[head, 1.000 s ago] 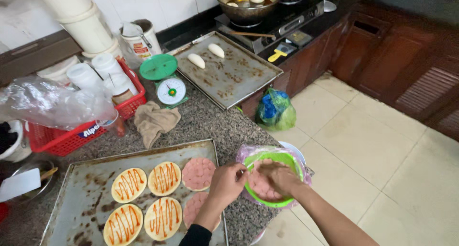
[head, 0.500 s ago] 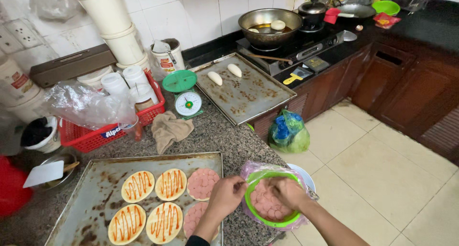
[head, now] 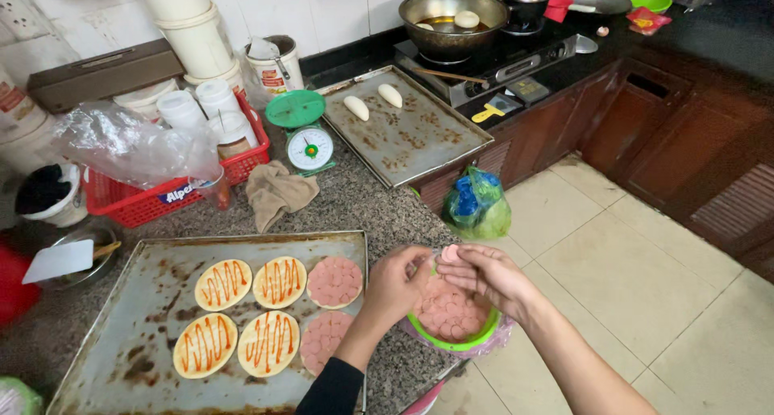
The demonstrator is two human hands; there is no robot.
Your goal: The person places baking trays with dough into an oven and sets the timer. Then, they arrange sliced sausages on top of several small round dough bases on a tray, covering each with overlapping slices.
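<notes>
Both hands are working right over the green bowl [head: 459,334] of pink sausage slices, which sits at the tabletop [head: 355,201] edge. The left hand [head: 395,286] and right hand [head: 488,276] meet above the bowl, and the fingers of both are pinched together on one small pink slice [head: 449,253] held between their tips, just above the pile. The bowl sits directly under those fingers, in a plastic bag.

Just left of the fingers is the big stained baking tray [head: 145,358]. The two dough rounds nearest the fingers are already covered in pink slices [head: 334,281]; the four rounds beyond them, farther left, only have orange sauce squiggles [head: 278,282]. Farther out from the fingers, across the tabletop, there's a crumpled brown cloth [head: 276,191], a green kitchen scale [head: 306,133] and a red basket [head: 145,197].
</notes>
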